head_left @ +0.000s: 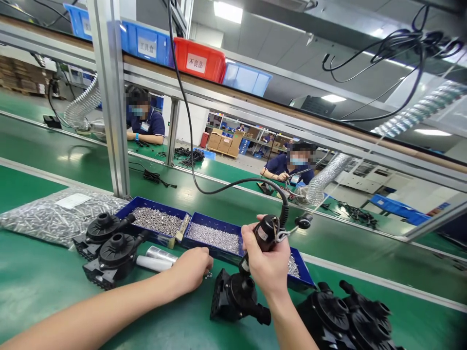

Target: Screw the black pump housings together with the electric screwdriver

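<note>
My right hand is wrapped round a black corded electric screwdriver, which points down at a black plastic pump. Whether the tip touches the pump is hidden behind my hand and the tool. On the green bench my left hand rests with curled fingers beside a few tiny nuts. What those fingers hold, if anything, is hidden. Just beyond are a blue tray of small nuts and a blue tray of screws. Another tray of screws is partly covered by my right hand.
Two black pumps stand at left, near a bag of screws and pale rolls. Several more pumps sit at lower right. The tool's cable hangs across the view. Two people work beyond the metal frame.
</note>
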Tool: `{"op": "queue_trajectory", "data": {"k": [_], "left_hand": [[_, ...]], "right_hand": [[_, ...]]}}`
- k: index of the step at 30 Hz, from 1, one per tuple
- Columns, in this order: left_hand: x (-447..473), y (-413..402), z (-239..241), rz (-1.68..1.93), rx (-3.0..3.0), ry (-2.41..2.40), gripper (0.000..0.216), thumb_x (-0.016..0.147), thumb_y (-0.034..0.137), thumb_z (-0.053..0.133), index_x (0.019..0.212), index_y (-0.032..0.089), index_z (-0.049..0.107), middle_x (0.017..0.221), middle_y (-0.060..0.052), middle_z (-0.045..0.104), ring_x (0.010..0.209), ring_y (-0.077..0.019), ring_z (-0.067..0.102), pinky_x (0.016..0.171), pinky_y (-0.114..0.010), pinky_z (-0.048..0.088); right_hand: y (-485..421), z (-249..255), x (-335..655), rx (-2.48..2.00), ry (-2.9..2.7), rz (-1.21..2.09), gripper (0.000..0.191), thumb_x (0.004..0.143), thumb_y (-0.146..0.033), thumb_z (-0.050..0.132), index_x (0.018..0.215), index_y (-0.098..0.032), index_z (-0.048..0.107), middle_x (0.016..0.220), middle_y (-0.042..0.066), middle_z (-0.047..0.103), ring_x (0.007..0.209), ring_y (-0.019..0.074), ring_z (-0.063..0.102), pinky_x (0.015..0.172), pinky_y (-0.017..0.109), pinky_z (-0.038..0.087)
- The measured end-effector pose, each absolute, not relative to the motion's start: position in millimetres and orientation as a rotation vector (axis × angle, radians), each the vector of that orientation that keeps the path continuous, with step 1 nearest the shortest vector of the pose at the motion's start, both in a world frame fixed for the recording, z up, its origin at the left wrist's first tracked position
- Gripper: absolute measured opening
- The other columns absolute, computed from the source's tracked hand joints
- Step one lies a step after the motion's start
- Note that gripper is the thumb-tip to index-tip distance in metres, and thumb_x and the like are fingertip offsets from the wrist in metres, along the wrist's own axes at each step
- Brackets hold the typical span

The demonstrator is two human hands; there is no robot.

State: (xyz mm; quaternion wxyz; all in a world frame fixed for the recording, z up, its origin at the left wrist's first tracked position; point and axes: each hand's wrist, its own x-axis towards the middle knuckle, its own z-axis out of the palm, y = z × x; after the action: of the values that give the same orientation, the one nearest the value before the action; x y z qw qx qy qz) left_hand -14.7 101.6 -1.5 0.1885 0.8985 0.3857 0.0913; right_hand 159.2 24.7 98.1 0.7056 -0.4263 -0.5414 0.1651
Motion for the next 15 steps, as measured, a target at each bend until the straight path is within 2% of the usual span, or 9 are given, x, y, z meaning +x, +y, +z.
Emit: {"op": "queue_trajectory", "data": {"k": [4, 6, 10, 12, 15], "left_hand": [[-10.4, 96.8, -7.2, 0.249, 2.586, 1.067, 0.014, 0.095, 0.017, 0.064, 0.083, 0.018, 0.071, 0.095, -0.01, 0.067, 0.091, -0.0289, 0.067, 0.077, -0.034, 0.047], [-8.6, 95.8, -10.5, 0.219, 2.619, 1.074, 0.017, 0.095, 0.012, 0.059, 0.083, 0.017, 0.07, 0.095, -0.011, 0.067, 0.092, -0.0284, 0.066, 0.078, -0.034, 0.048], [-4.5, 93.8, -18.5, 0.169, 2.709, 1.048, 0.024, 0.082, -0.001, 0.057, 0.094, 0.013, 0.07, 0.103, -0.015, 0.067, 0.1, -0.032, 0.064, 0.087, -0.038, 0.051], [-3.2, 92.9, -20.9, 0.157, 2.743, 1.024, 0.028, 0.078, -0.003, 0.058, 0.098, 0.011, 0.071, 0.105, -0.017, 0.067, 0.104, -0.035, 0.063, 0.089, -0.041, 0.052], [-3.3, 93.6, -21.3, 0.163, 2.756, 1.012, 0.027, 0.08, -0.002, 0.057, 0.099, 0.012, 0.071, 0.105, -0.016, 0.067, 0.103, -0.0347, 0.064, 0.088, -0.042, 0.053]], "right_hand": [[24.2, 98.0, 164.5, -0.95, -1.255, 0.404, 0.033, 0.101, -0.042, 0.077, 0.116, -0.024, 0.054, 0.083, -0.002, 0.061, 0.065, 0.0155, 0.057, 0.061, 0.029, 0.05], [22.6, 99.2, 166.5, -0.948, -1.308, 0.427, 0.031, 0.103, -0.043, 0.074, 0.115, -0.025, 0.053, 0.086, -0.001, 0.061, 0.067, 0.0157, 0.057, 0.062, 0.029, 0.05], [18.7, 103.7, 169.9, -1.064, -1.338, 0.418, 0.035, 0.104, -0.048, 0.073, 0.12, -0.026, 0.052, 0.087, -0.002, 0.059, 0.071, 0.0164, 0.055, 0.064, 0.03, 0.048], [17.4, 105.1, 171.5, -1.14, -1.338, 0.397, 0.038, 0.103, -0.05, 0.073, 0.122, -0.025, 0.052, 0.085, -0.003, 0.055, 0.07, 0.0164, 0.051, 0.064, 0.03, 0.046], [16.9, 104.9, 173.1, -1.183, -1.351, 0.378, 0.039, 0.103, -0.053, 0.073, 0.12, -0.025, 0.053, 0.085, -0.003, 0.055, 0.071, 0.0165, 0.051, 0.065, 0.031, 0.045]]}}
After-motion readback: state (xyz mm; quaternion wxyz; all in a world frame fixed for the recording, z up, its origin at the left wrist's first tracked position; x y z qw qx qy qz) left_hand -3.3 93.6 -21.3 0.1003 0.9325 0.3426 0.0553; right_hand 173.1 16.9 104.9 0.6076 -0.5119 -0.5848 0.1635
